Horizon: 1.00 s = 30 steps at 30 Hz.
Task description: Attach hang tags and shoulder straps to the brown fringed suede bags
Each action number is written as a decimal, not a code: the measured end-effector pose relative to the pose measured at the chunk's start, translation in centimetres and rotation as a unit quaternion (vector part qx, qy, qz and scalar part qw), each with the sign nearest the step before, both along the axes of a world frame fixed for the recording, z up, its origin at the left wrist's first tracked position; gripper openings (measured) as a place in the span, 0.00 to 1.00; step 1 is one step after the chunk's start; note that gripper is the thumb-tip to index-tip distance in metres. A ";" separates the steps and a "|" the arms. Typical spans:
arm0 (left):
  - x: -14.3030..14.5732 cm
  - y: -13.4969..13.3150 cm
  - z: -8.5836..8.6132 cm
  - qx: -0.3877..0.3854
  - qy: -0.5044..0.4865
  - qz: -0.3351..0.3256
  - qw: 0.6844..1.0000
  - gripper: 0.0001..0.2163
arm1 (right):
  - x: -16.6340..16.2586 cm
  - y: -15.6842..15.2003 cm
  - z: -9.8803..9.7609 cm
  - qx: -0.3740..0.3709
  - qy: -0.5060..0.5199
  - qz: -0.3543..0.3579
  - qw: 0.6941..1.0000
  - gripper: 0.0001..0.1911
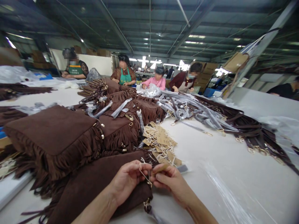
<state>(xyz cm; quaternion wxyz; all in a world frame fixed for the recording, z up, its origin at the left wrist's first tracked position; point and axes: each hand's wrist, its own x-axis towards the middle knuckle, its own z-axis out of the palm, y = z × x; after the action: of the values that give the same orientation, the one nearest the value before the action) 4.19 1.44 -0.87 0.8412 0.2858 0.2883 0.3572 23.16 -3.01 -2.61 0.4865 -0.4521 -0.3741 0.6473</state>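
A dark brown fringed bag (pixel 93 189) lies on the table under my hands, with metal hardware on its right side. My left hand (pixel 132 177) is closed, pinching a white string (pixel 143 174) that runs down near a gold-coloured ring at the bag's edge. Close beside it, my right hand (pixel 167 179) grips a tan paper tag (pixel 161 169) between thumb and fingers. Just beyond my hands lies a heap of tan hang tags (pixel 161 138) with tangled white strings.
Stacked fringed bags (pixel 53 130) fill the left and middle of the white table (pixel 210 168). Dark straps (pixel 233 118) with gold clips, some in plastic, spread to the right. Clear plastic strips (pixel 221 186) lie near the front. Several people sit or stand across the table.
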 end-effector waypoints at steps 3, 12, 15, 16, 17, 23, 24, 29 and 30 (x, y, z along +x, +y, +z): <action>0.1 -0.1 0.0 -0.008 -0.012 0.026 1.000 0.09 | -0.4 0.1 -0.7 0.044 -0.114 0.016 0.992 0.20; 1.1 -1.1 -0.8 0.228 0.151 -0.026 0.962 0.07 | -0.8 -0.7 1.7 0.233 -0.384 0.122 0.885 0.15; 1.3 -1.4 -0.9 0.389 0.266 -0.014 0.882 0.09 | -1.1 -0.8 1.7 0.224 -0.359 0.106 0.900 0.10; 1.2 -1.4 -0.6 0.439 0.306 0.002 0.845 0.10 | -1.2 -0.8 1.5 0.206 -0.339 0.093 0.913 0.07; 0.9 -1.4 -0.3 0.478 0.337 0.021 0.810 0.10 | -1.2 -0.7 1.1 0.181 -0.313 0.085 0.928 0.05; -4.1 0.1 3.6 0.478 0.402 0.205 0.753 0.07 | -0.8 0.4 -1.0 0.042 -0.181 0.068 0.980 0.22; -5.1 0.2 4.0 0.453 0.405 0.230 0.761 0.07 | -0.7 0.5 -1.1 0.040 -0.180 0.064 0.981 0.22; -9.0 -1.3 3.5 0.428 0.429 0.178 0.775 0.20 | -0.2 -0.6 -1.8 0.093 -0.272 0.039 0.957 0.16; -9.7 -1.9 3.0 0.437 0.438 0.164 0.768 0.23 | -0.1 -0.7 -2.1 0.143 -0.333 0.014 0.932 0.13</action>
<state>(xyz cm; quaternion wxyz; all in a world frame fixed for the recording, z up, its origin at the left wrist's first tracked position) -5.50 -0.44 2.16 0.3363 0.6961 0.4813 0.4132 23.11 -3.75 -4.68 0.3843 -0.5622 -0.6095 0.4059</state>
